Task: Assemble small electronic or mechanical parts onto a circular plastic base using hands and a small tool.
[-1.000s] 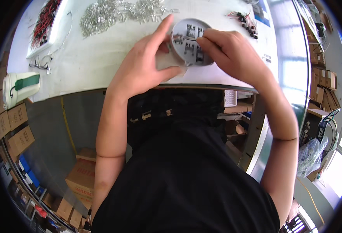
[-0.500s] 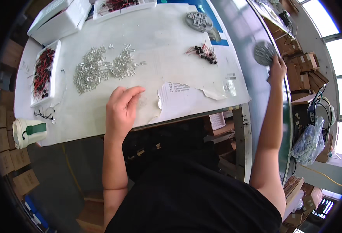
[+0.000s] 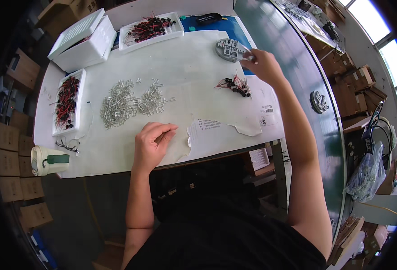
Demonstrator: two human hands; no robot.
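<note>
My right hand (image 3: 262,65) reaches to the far right of the table, fingers closed at the near right edge of a round grey plastic housing (image 3: 228,49) with raised blocks on top. My left hand (image 3: 153,144) hovers over the table's near edge, thumb and fingertips pinched together; anything between them is too small to make out. Beyond it lies a heap of small clear tubes (image 3: 118,105) with a smaller pile beside it. Several black parts with red wires (image 3: 235,84) lie just nearer than the housing. Another round grey housing (image 3: 319,101) rests on the green conveyor belt.
White trays of red-wired parts stand at the left (image 3: 82,101) and far side (image 3: 180,28), near a white foam box (image 3: 83,45). Glasses (image 3: 68,145) and a cream-and-green cup (image 3: 49,161) sit at the left edge. The conveyor belt (image 3: 293,58) runs along the right.
My right hand has let go of a round grey housing on the belt and moved left to the one on the table. The left hand stays pinched; the view has shifted.
</note>
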